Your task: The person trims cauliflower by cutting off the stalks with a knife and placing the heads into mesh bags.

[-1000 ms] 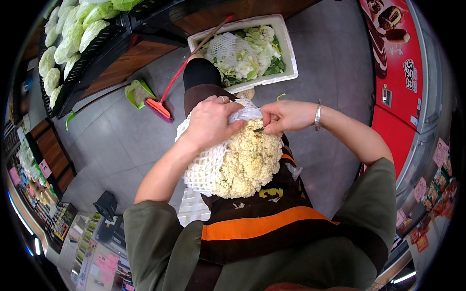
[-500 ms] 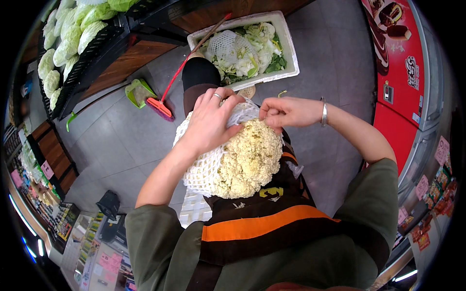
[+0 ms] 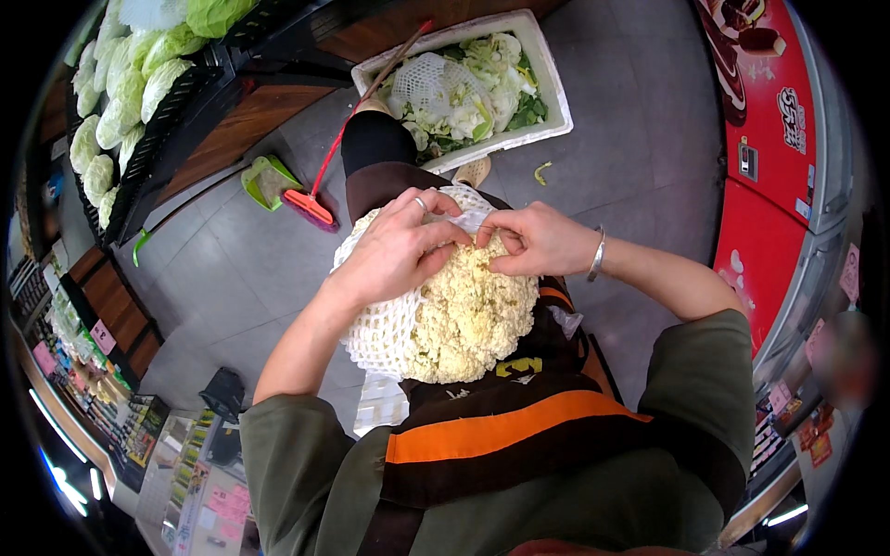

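A large, pale yellow cauliflower [image 3: 477, 324] with brownish specks rests on my lap, against the dark apron. White foam netting [image 3: 378, 329] wraps its left side and shows along its far edge. My left hand [image 3: 399, 248], a ring on one finger, is bent over the netting and the cauliflower's upper left, thumb and forefinger curled on the curds. From the right, my right hand [image 3: 545, 243] presses its bent forefinger and thumb onto the far part of the curds, close to the left fingertips. Any small bit between the fingertips is too small to make out.
Beyond my knee stands a white foam box [image 3: 559, 97] with leaf trimmings and netting. A red-handled broom [image 3: 311, 206] leans on it, beside a green dustpan [image 3: 269, 183]. Cabbages [image 3: 120, 107] fill black crates at left; a red freezer [image 3: 756, 185] stands at right.
My right hand has moved left and slightly nearer over the curds, closer to my left hand. Its fist-like fingers have loosened to a bent forefinger and thumb.
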The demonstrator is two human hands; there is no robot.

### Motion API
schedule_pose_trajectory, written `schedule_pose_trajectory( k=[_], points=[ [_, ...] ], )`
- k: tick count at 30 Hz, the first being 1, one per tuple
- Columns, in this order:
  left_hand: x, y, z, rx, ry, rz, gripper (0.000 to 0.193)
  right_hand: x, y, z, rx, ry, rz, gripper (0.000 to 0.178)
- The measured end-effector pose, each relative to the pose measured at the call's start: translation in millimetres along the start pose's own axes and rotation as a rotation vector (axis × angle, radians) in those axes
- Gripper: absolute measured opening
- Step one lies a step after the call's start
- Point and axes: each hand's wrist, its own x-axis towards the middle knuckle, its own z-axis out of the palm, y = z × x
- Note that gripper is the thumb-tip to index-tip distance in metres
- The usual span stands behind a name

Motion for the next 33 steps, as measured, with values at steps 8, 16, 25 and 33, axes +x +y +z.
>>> schedule_pose_trajectory(
  k=[8,16,25,33],
  points=[
    [1.4,0.9,-4.4,-0.012,-0.074,-0.028,0.030,-8.0,0.6,9.1,0.089,0.005,-0.009,0.027],
    [8.1,7.7,-1.1,0.056,-0.128,-0.067,0.030,-18.6,3.5,15.8,0.083,0.080,-0.060,0.025],
    [14.4,16.4,10.6,0.197,-0.061,-0.027,0.029,-23.6,10.3,19.2,0.110,0.143,-0.086,0.025],
    [12.4,21.2,7.1,0.119,-0.023,-0.069,0.025,-20.8,4.1,8.3,0.258,0.138,0.083,0.027]
  ],
)
